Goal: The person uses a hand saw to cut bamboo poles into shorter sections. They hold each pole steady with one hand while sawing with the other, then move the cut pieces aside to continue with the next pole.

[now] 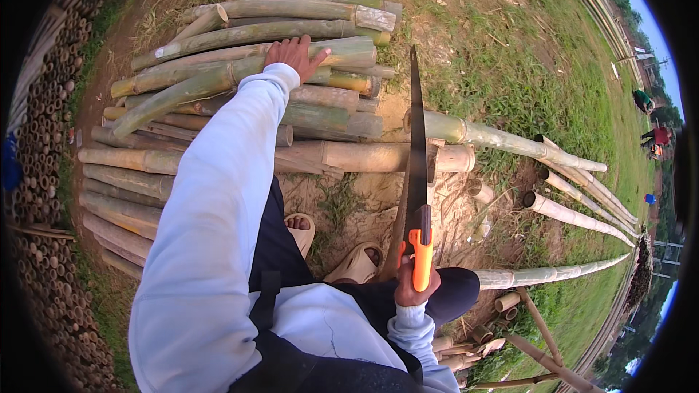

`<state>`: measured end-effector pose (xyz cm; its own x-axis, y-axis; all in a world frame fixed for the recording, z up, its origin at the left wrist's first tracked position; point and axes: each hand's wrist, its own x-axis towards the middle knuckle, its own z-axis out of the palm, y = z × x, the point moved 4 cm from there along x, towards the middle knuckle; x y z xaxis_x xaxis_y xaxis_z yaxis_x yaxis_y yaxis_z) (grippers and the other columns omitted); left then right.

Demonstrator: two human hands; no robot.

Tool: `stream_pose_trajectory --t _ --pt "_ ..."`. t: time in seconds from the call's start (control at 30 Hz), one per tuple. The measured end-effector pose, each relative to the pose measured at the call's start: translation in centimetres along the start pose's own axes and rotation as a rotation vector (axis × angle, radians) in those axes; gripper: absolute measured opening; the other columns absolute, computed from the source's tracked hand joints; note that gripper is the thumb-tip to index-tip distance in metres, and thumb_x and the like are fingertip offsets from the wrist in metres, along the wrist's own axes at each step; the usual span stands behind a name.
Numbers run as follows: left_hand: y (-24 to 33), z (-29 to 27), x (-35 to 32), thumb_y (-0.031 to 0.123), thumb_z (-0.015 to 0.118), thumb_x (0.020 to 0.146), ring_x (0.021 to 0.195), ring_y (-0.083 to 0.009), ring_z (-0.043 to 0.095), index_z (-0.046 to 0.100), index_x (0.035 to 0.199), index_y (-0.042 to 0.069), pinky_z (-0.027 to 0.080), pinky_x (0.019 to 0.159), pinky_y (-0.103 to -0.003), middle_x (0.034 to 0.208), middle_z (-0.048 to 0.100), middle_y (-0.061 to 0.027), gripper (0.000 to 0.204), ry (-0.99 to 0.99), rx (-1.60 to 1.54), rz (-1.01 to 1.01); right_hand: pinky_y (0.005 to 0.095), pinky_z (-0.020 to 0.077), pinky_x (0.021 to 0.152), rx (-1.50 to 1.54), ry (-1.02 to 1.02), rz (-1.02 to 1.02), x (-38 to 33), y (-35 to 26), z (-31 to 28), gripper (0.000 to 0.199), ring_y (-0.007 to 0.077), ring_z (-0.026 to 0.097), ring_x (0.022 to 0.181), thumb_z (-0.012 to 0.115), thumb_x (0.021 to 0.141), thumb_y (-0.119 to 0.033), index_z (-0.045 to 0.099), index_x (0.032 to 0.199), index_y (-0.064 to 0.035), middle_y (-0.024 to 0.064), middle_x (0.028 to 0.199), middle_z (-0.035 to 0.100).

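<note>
My left arm reaches forward over a stack of cut bamboo. My left hand (293, 58) lies on top of a thick green bamboo piece (349, 53), fingers spread and thumb stretched sideways. Close to my body my right hand (416, 284) is closed round the orange handle of a handsaw (421, 266). Its long dark blade (416, 131) points away from me and passes over a tan bamboo pole (364, 156) lying crosswise. Whether the teeth touch that pole I cannot tell. Part of the handle is hidden by my fingers.
More cut bamboo (131, 182) is piled at left, beside a large stack showing round ends (51, 276). Long bamboo poles (517, 142) stretch rightward across grass. A bamboo frame (542, 331) stands at lower right. My sandalled feet (357, 262) are below. Two people (659, 137) are far off at right.
</note>
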<state>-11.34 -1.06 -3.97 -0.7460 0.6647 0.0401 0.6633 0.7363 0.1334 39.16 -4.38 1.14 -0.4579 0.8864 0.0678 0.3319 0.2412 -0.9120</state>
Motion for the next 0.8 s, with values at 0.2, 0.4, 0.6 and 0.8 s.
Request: stream_pose_trajectory --t 0.2,0.4,0.6,0.8 --pt "-0.1 0.4 -0.2 0.068 0.064 0.085 0.12 -0.0374 0.061 0.047 0.14 0.017 0.048 0.1 -0.05 0.129 0.061 -0.0183 0.077 -0.135 0.084 0.166 0.0288 0.0507 0.063 -0.069 -0.012 -0.06 0.5 0.0 -0.2 0.01 0.0145 0.064 0.064 0.065 0.087 -0.002 0.069 0.094 0.0042 0.0105 0.074 0.069" --pt "-1.1 0.8 1.1 0.056 0.069 0.085 0.104 -0.0414 0.068 0.034 0.151 0.024 0.051 0.092 -0.052 0.113 0.069 -0.0202 0.081 -0.308 0.151 0.381 0.0241 0.0425 0.047 -0.036 0.025 -0.121 -0.1 0.3 -0.1 0.012 0.01 0.055 0.048 0.063 0.091 -0.006 0.065 0.087 0.0054 0.0037 0.057 0.059" --pt "0.8 -1.1 1.5 0.051 0.072 0.083 0.101 -0.0418 0.068 0.032 0.156 0.024 0.052 0.091 -0.052 0.114 0.068 -0.021 0.087 -0.326 0.158 0.483 0.0233 0.0429 0.046 -0.001 0.056 -0.064 0.4 -0.8 -0.4 0.012 0.01 0.055 0.047 0.064 0.091 -0.007 0.064 0.089 0.0054 0.0038 0.058 0.059" --pt "-0.2 -2.7 3.4 0.05 0.071 0.085 0.104 -0.0406 0.067 0.034 0.154 0.024 0.051 0.092 -0.052 0.115 0.068 -0.0184 0.083 -0.32 0.178 0.442 0.0229 0.043 0.046 0.016 0.103 -0.055 1.1 -1.5 -1.1 0.012 0.0099 0.055 0.047 0.064 0.091 -0.006 0.062 0.086 0.0042 0.0048 0.058 0.06"
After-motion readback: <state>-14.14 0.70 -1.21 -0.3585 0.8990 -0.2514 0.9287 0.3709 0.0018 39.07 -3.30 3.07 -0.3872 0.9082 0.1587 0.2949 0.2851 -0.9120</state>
